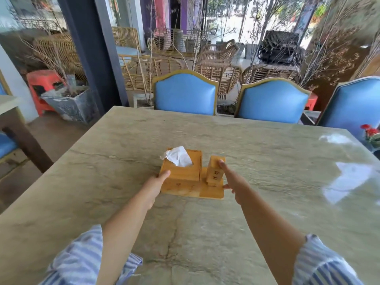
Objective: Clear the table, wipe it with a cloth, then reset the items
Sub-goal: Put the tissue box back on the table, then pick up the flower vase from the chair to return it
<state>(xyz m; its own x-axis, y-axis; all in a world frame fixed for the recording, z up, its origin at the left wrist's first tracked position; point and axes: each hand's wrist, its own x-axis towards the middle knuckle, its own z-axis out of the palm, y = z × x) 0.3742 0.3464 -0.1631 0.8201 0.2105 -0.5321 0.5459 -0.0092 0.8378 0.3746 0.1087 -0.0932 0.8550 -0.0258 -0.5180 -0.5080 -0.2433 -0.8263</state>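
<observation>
Bracketing the wooden stand (211,193) from both sides, I had it straight ahead of me, near the middle of the table (267,161) and at full reach. Its long axis ran left to right across my view, so each hand had one short end and neither was clearly nearer. My left hand (157,183) was at the near left corner of the tissue box (181,171). The thumb lay flat on the top edge, but the fingers were hidden down the left wall, so I could not tell whether they had closed on it. My right hand (232,182) was spread and clasped nothing: one straight digit touched the top of the upright block (214,171), and the lower fingertips touched the right edge of the base. A tissue (177,156) stuck up from the box. I judged the stand would travel best level between both hands, as the tall block looked likely to tip.
</observation>
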